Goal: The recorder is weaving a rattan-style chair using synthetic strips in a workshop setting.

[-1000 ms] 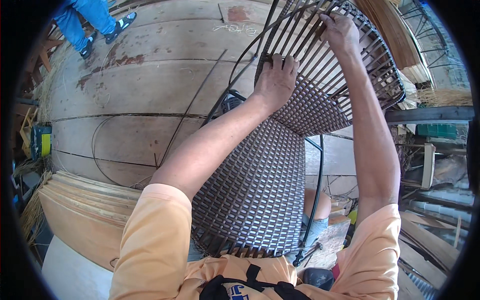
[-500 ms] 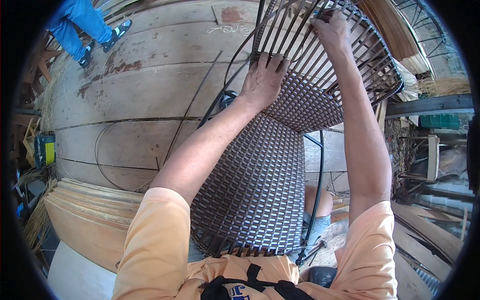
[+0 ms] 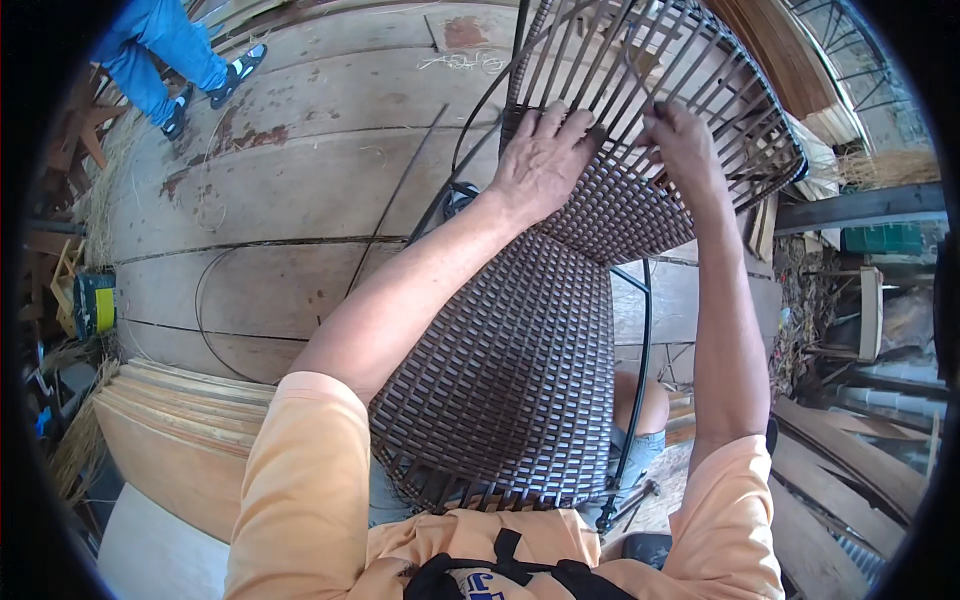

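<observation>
A chair of dark brown wicker [image 3: 490,370] stands against me, its seat densely woven and its backrest woven only in the lower part. Long bare strips [image 3: 570,65] run up the rest of the backrest. My left hand [image 3: 545,168] lies on the upper edge of the weave, fingers stretched over the strips. To its right, my right hand [image 3: 688,150] is closed, thumb and fingers pinched on a thin brown weaving strand [image 3: 632,62] that curves up across the strips. The fingertips of my right hand are partly hidden.
Stacked wooden boards [image 3: 180,410] lie at the left, and more planks [image 3: 850,490] at the right. A loose dark strip [image 3: 400,195] rests on the plank floor [image 3: 240,200]. Another person's legs in blue trousers [image 3: 165,50] stand at the far left. A metal chair leg [image 3: 640,370] juts out.
My right hand has come down and nearer from the upper backrest to just above the weave, drawing the strand. My left hand has shifted slightly right along the weave's edge.
</observation>
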The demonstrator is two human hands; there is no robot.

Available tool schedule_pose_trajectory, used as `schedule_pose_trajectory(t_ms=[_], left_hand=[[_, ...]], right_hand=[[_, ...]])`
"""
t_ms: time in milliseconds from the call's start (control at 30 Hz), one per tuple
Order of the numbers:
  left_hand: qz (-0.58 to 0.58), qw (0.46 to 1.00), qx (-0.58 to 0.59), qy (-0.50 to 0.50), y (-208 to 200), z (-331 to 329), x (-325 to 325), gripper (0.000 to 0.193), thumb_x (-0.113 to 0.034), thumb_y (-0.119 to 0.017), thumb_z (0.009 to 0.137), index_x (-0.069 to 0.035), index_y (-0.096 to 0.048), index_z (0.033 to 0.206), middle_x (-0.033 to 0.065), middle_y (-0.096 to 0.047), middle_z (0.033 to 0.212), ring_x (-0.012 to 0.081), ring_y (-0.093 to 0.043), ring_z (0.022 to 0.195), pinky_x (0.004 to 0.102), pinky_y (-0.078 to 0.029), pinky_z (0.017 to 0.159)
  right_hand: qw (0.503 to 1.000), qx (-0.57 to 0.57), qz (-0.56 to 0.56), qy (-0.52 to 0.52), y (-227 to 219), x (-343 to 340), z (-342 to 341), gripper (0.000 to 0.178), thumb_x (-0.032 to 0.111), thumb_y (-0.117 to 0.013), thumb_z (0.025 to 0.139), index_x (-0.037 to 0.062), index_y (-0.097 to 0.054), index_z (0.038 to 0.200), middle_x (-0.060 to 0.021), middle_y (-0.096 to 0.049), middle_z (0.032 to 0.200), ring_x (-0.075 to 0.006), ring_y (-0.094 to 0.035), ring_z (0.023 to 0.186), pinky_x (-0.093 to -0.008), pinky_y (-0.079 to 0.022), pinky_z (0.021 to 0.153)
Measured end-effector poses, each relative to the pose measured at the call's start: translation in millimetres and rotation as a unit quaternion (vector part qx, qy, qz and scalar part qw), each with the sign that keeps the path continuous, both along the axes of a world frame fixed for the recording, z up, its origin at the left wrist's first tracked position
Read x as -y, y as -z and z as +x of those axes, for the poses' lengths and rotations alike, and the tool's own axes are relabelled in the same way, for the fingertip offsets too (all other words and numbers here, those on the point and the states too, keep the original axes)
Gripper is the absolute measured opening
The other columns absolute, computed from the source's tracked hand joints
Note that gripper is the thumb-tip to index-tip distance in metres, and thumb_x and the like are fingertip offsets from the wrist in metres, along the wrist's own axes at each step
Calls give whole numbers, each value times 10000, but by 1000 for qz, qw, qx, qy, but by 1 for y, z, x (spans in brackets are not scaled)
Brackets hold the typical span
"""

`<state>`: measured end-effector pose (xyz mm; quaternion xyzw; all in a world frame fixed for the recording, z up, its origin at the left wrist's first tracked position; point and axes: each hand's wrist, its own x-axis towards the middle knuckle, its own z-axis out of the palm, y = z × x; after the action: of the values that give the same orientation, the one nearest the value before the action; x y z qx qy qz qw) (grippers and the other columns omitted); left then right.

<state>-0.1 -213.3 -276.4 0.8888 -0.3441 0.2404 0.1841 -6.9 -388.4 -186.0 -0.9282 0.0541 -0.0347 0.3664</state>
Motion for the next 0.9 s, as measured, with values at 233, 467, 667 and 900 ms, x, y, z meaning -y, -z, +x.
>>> schedule_pose_trajectory(t_ms=[233,467,667,900], left_hand=[[-6,1000,-10,-6,17,1,17,494,-101,-528,742,-48,-470,1229,106,-447,1200,316,-430,1071,430,-394,874],[10,998,-46,-49,15,-3,27,444,-95,-467,782,-45,-465,1223,96,-458,1157,286,-439,1020,424,-392,767],[101,984,41,-142,19,-10,39,437,-135,-471,792,-31,-475,1216,95,-470,1110,276,-441,1002,373,-398,736],[71,992,-5,-101,13,-6,35,430,-139,-497,781,-62,-477,1204,86,-465,1143,271,-445,1015,378,-399,736]], right_hand=[[970,138,-194,52,5,-13,63,270,227,-555,845,24,-626,1007,-202,-635,804,-323,-618,784,-391,-456,727],[937,319,-123,77,24,-22,60,294,77,-568,804,40,-541,1095,-204,-609,972,-354,-588,913,-408,-462,770],[947,287,-50,133,20,-31,59,444,26,-550,803,102,-422,1221,-194,-626,913,-340,-605,873,-410,-462,765],[958,225,-41,173,-5,-35,52,426,58,-581,806,-5,-411,1191,-217,-634,847,-309,-631,830,-389,-481,714]])
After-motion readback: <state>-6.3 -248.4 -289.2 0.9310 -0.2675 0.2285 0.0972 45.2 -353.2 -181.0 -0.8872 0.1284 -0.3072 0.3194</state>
